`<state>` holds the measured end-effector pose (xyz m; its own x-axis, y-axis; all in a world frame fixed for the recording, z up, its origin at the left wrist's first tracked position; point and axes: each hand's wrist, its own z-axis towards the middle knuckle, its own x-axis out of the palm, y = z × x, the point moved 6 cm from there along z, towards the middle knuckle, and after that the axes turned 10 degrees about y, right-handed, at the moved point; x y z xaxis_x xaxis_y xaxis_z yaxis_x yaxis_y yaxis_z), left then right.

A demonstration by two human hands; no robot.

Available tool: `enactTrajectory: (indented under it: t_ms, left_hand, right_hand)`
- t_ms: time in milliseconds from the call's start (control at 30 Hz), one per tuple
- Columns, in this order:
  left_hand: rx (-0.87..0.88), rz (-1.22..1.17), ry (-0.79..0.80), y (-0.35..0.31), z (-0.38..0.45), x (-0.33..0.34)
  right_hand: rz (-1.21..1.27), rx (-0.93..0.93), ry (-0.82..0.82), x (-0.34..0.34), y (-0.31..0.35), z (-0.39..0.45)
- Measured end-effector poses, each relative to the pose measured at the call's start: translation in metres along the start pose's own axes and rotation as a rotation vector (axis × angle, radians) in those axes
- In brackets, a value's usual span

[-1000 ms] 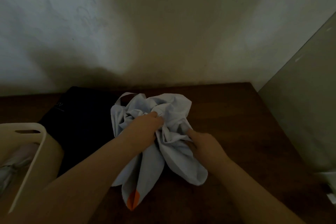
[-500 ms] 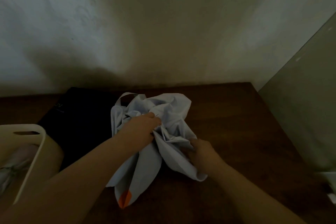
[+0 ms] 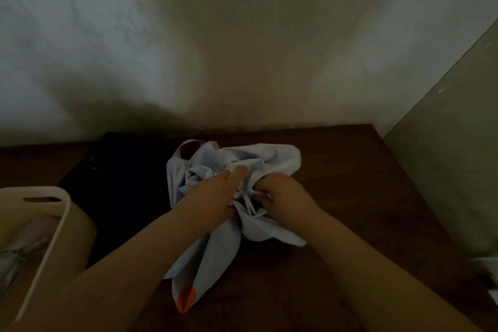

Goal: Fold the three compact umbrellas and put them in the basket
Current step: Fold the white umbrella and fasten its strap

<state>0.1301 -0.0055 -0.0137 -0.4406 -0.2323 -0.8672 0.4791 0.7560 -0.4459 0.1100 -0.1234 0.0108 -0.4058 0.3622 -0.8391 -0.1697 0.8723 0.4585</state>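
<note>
Pale blue fabric fills the middle of the frame: a compact umbrella (image 3: 229, 224) lying collapsed on the dark wooden table (image 3: 363, 197), its canopy bunched into loose crumpled folds. The upper part bulges in a rumpled mass toward the wall, with a thin loop strap arching at its upper left edge. Below, two long flaps trail toward the bottom of the frame, and the lowest one ends in a bright orange tip (image 3: 186, 300).

Both hands meet at the centre of the bundle. The left hand (image 3: 215, 197) lies over the gathered cloth, fingers reaching forward and pressing into the folds. The right hand (image 3: 280, 194) has its fingers curled in and pinching the fabric just beside the left, where thin white ribs or cords seem to show; the light is too dim to say which.

To the left of the pale umbrella, touching it, lies a dark, nearly black umbrella (image 3: 121, 183) spread flat. At the lower left edge stands a cream plastic basket (image 3: 54, 224) with a slot handle, and inside it rests a folded light-coloured umbrella (image 3: 16, 256).
</note>
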Motion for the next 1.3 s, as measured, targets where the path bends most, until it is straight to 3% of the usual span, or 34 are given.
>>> enactTrajectory:
  t_ms: [200,333,467,533,667,800,867,1133,1200,1300]
  left_hand:
    - [0.035,0.056,-0.003,0.000,-0.001,0.002]
    - [0.043,0.124,-0.009,-0.005,0.001,0.004]
    - [-0.004,0.108,-0.020,0.003,0.002,0.005]
    - [-0.044,0.115,-0.019,0.007,0.001,0.003]
    - [-0.080,0.103,-0.008,0.012,-0.001,-0.002]
    - [-0.090,0.112,-0.016,0.010,-0.001,-0.005]
    - [-0.091,0.139,-0.020,0.007,0.001,-0.006]
    - [-0.084,0.131,-0.023,0.008,0.005,-0.013]
    - [-0.094,0.123,0.001,0.010,0.005,-0.015]
    - [-0.079,0.230,0.049,0.003,0.007,-0.016]
  right_hand:
    - [-0.086,-0.070,0.085,0.017,0.011,0.009]
    - [0.037,-0.054,0.025,0.011,0.008,0.006]
    - [0.157,-0.044,0.091,0.016,0.006,0.002]
    - [0.255,-0.032,0.029,0.011,0.000,-0.006]
    - [0.361,0.075,-0.315,-0.005,-0.034,-0.045]
    - [0.069,-0.026,-0.085,0.026,-0.044,-0.058]
    - [-0.088,-0.006,-0.083,0.031,-0.053,-0.046]
    - [-0.092,-0.055,0.191,0.047,-0.039,-0.004]
    - [-0.295,-0.070,0.320,0.058,-0.038,-0.008]
    - [-0.517,-0.051,0.330,0.037,-0.048,-0.015]
